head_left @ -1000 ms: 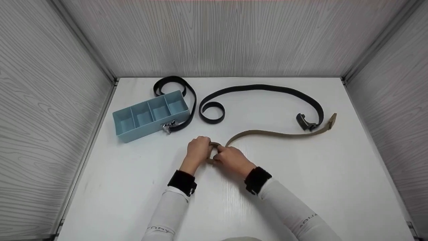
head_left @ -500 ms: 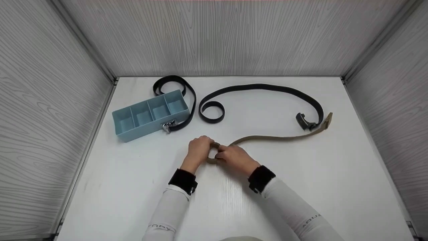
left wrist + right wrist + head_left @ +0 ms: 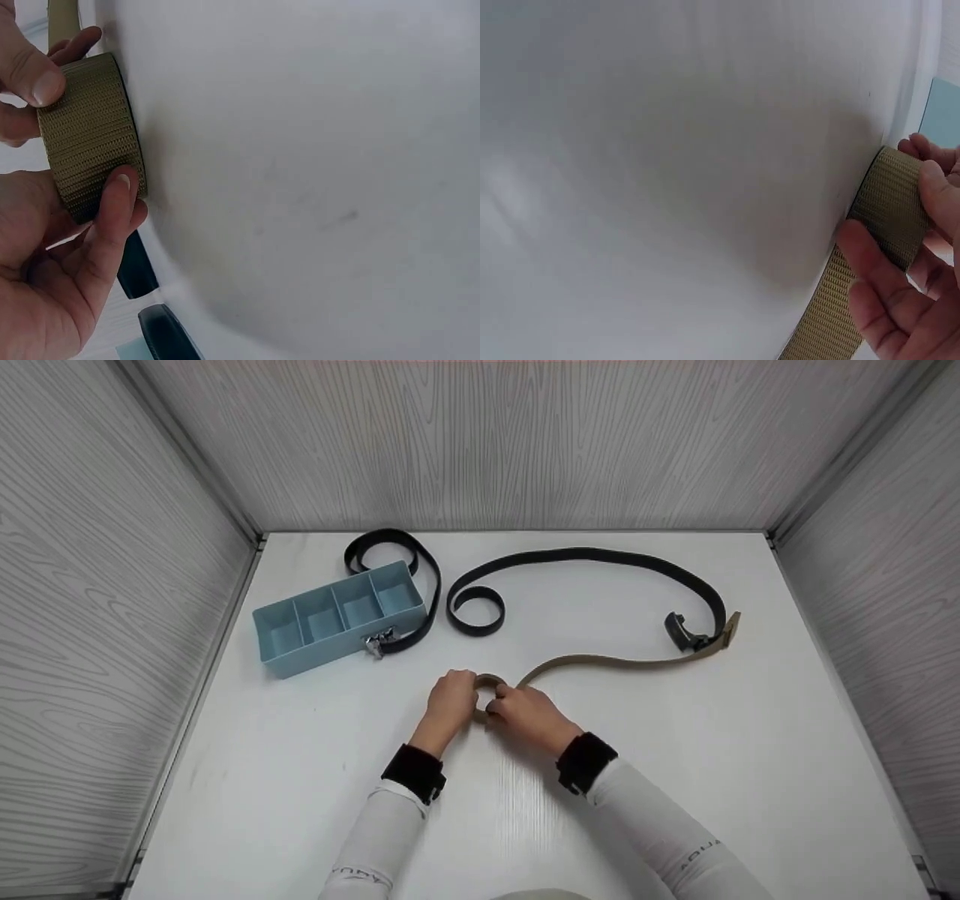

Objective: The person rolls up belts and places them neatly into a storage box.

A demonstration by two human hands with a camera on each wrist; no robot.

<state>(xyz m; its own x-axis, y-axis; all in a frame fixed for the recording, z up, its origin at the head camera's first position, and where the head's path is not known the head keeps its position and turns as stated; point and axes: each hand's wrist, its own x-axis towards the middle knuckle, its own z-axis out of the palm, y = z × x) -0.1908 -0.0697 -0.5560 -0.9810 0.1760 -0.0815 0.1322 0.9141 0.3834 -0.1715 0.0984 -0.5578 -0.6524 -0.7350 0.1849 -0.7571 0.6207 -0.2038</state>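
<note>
Both hands hold a tan woven belt (image 3: 615, 661) by its near end, which is rolled into a loop standing on edge on the white table. From the left side, the left hand (image 3: 452, 697) grips the roll, thumb and fingers on its webbing (image 3: 90, 135). The right hand (image 3: 531, 716) pinches the roll's right side, where the strap leaves it; its fingers (image 3: 862, 251) press on the webbing in the right wrist view. The strap curves away right to a flat tan buckle (image 3: 732, 630). Parts of the roll are hidden behind the fingers.
A black belt (image 3: 585, 555) arcs behind, coiled at one end, its dark buckle (image 3: 681, 631) close to the tan one. A blue four-part tray (image 3: 300, 660) stands left beside another black belt (image 3: 433, 592) with a silver buckle (image 3: 380, 643). Grey walls (image 3: 510, 450) enclose the table.
The tan buckle has slid left and now overlaps the end of the black belt. The roll and both hands have shifted slightly right, while the strap's curve has changed shape.
</note>
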